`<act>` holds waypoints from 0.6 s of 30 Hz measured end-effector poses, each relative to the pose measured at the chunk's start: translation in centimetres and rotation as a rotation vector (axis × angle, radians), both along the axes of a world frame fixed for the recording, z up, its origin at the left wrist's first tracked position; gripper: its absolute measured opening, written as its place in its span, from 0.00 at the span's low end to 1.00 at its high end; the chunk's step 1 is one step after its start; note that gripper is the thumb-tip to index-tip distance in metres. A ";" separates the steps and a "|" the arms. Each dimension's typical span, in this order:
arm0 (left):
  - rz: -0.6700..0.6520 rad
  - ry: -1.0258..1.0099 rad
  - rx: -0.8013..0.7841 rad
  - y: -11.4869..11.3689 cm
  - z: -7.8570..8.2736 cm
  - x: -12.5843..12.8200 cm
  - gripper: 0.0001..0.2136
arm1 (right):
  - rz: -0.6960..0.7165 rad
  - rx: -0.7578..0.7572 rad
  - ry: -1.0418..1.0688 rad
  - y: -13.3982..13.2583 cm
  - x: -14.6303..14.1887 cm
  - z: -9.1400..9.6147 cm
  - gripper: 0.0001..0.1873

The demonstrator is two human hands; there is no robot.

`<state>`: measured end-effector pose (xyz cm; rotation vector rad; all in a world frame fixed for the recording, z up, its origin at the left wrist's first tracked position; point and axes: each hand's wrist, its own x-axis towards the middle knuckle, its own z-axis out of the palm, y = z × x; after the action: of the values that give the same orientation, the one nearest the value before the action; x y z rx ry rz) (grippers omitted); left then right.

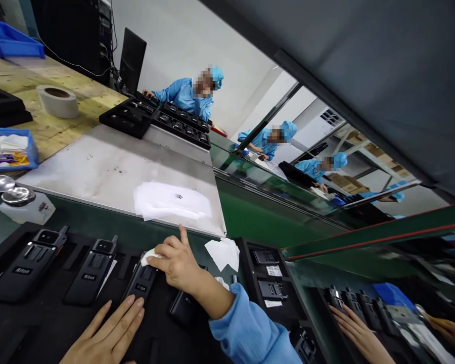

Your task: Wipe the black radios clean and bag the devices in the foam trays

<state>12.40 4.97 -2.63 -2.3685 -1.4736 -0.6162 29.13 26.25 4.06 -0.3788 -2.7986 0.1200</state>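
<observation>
Handset, lower left-centre: right hand pinches white wipe at its top; left hand flat at base, grasping nothing. Wiping apparently underway; status of 3 neighbouring handsets unclear.

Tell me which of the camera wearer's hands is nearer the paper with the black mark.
Right. The right hand is just below the paper in the picture, holding a wipe at a radio; the left hand is farther off, by that radio's lower end.
</observation>
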 end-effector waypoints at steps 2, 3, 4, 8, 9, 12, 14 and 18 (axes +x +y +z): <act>-0.002 0.031 -0.012 -0.1 -0.1 -0.1 0.24 | 0.027 0.005 -0.008 0.1 1.8 0.3 0.15; -0.002 0.040 -0.013 -0.2 -0.1 -0.2 0.24 | 0.036 0.005 -0.026 0.2 2.6 0.5 0.15; 0.001 0.042 -0.013 -0.2 -0.2 -0.2 0.25 | 0.035 0.005 -0.046 0.3 3.4 0.8 0.15; 0.006 0.029 0.000 -0.3 -0.5 -0.1 0.25 | -0.071 -0.012 -0.008 0.4 3.5 1.6 0.17; 0.009 0.023 -0.001 -0.3 -0.5 -0.1 0.25 | -0.104 -0.025 0.022 0.4 2.7 1.7 0.18; 0.018 0.012 -0.009 -0.2 -0.6 -0.1 0.25 | -0.097 -0.063 0.038 0.3 -0.1 1.5 0.18; 0.019 0.018 -0.005 -0.2 -0.5 -0.1 0.26 | -0.050 -0.074 -0.006 0.3 -1.3 1.2 0.17; 0.019 0.046 -0.002 -0.2 -0.5 -0.2 0.26 | -0.044 -0.040 -0.077 0.0 0.0 0.9 0.17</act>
<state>12.20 4.77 -3.14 -2.3508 -1.4765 -0.5523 29.14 26.25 4.91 -0.4642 -2.8648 0.1544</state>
